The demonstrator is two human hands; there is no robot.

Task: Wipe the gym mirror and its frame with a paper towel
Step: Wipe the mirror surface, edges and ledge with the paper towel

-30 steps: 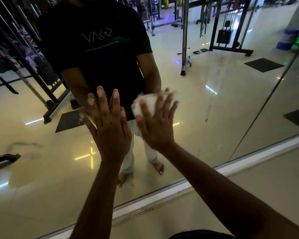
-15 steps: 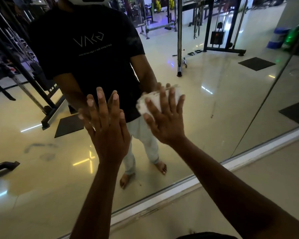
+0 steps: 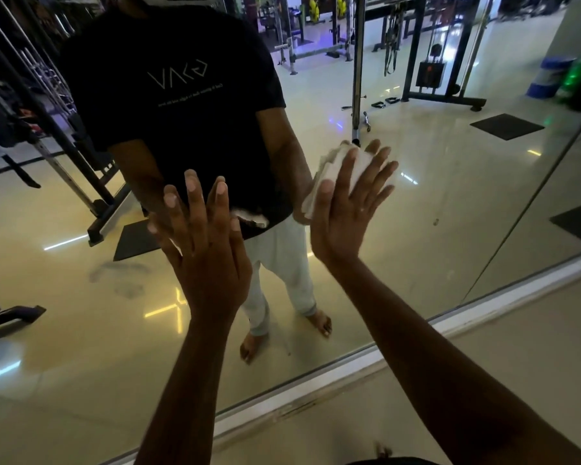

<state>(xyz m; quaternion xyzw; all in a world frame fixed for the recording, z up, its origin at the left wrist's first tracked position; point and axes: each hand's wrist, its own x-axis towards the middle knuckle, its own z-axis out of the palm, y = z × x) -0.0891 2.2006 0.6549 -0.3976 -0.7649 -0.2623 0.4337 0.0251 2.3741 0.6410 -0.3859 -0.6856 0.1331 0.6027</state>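
right hand [image 3: 344, 216] (flat), paper towel [image 3: 336, 169], mirror [image 3: 433, 196]

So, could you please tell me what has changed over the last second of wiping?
The right hand has slid the paper towel rightward and slightly up across the mirror, opening a wider gap from the left hand. Nothing was picked up or released. The left hand stays flat on the glass in about the same spot, and the right stays pressed on the towel with straight fingers.

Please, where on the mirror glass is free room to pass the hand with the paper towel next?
Free glass lies right of the right hand and its paper towel, up to the vertical seam, and below both hands down to the frame. It is crowded to the left, where the left hand presses flat.
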